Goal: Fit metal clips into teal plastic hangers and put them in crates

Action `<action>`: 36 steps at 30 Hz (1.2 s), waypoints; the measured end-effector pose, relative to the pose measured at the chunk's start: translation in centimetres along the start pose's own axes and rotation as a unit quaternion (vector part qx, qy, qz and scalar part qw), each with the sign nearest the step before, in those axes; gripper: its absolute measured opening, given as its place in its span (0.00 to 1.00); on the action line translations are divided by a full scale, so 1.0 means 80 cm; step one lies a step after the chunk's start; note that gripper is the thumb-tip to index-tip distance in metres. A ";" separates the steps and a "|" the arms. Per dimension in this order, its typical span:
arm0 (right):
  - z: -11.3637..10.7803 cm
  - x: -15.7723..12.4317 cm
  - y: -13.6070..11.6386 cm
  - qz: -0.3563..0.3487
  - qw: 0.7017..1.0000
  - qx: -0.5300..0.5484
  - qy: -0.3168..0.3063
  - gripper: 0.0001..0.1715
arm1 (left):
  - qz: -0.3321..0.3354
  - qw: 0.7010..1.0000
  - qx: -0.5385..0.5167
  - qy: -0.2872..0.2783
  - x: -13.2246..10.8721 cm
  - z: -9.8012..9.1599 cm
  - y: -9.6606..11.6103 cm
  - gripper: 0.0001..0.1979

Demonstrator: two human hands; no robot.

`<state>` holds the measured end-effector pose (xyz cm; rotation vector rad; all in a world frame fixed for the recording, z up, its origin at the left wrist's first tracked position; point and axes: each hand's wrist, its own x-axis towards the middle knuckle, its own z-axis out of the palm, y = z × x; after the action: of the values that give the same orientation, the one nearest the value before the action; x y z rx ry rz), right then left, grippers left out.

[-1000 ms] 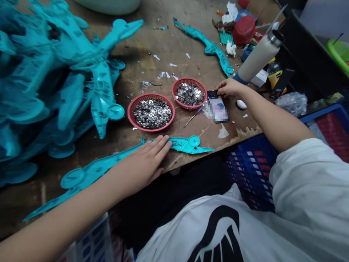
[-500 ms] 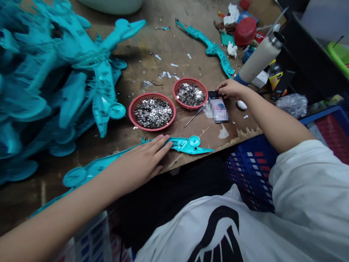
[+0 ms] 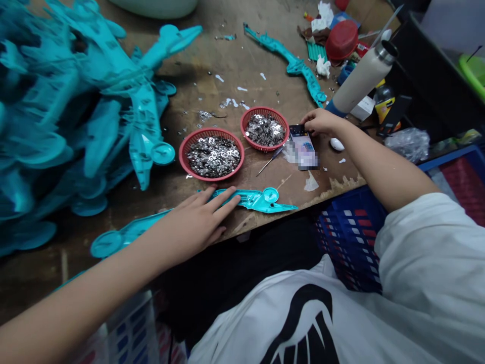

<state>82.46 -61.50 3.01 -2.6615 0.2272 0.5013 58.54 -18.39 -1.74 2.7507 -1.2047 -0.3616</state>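
The long turquoise part point(image 3: 261, 201) lay beneath the left hand point(image 3: 200, 215), the nearer one, its long axis running from under that forearm point(image 3: 113, 273) to past the fingertips point(image 3: 232, 190). That hand rested flat, fingers slightly spread. The right hand point(image 3: 321, 122), well apart, curled at the phone point(image 3: 302, 142); its grip could not be told.

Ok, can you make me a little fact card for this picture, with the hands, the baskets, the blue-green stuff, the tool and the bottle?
Left hand: laid across a turquoise part by the table edge
Right hand: fingers at the top end of a phone
Baskets: two, red; left basket and right basket both hold small shiny metal pieces
Turquoise pile: big heap on the left
Tool: thin, beside the right basket
Bottle: pale, blue bottom, just beyond the right hand
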 end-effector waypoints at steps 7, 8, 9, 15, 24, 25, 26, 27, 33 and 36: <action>0.000 0.005 0.006 -0.014 1.000 -0.015 -0.003 0.23 | 0.009 0.998 0.048 -0.037 0.005 -0.016 0.007 0.37; 0.000 0.005 0.006 -0.015 1.000 -0.018 -0.002 0.21 | 0.007 0.998 0.051 -0.042 0.006 -0.017 0.007 0.37; 0.000 0.006 0.007 -0.015 1.000 -0.019 0.000 0.18 | 0.004 0.998 0.051 -0.046 0.006 -0.018 0.008 0.37; 0.001 0.009 0.009 -0.017 0.999 0.026 0.008 0.09 | -0.012 0.997 0.044 -0.060 0.008 -0.024 0.017 0.36; 0.005 0.031 0.024 -0.037 0.999 0.008 -0.002 0.11 | -0.027 0.998 0.034 -0.055 0.009 -0.028 0.022 0.37; 0.006 0.034 0.027 -0.039 0.999 0.002 0.000 0.11 | -0.028 0.997 0.039 -0.059 0.009 -0.028 0.022 0.36; 0.007 0.037 0.030 -0.041 0.999 -0.004 0.002 0.11 | -0.028 0.997 0.043 -0.062 0.010 -0.029 0.022 0.36; 0.008 0.039 0.031 -0.043 0.999 -0.009 0.004 0.11 | -0.027 0.996 0.047 -0.065 0.010 -0.029 0.022 0.35; 0.005 0.030 0.024 -0.035 0.999 -0.004 -0.016 0.16 | -0.031 0.997 0.031 -0.056 0.012 -0.031 0.023 0.33; 0.002 0.019 0.016 -0.021 1.000 -0.001 -0.016 0.15 | -0.034 0.997 0.026 -0.069 0.013 -0.035 0.024 0.37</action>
<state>83.52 -62.69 1.78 -2.6526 0.1625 0.5295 58.60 -20.43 1.19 2.8591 -1.1671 -0.5421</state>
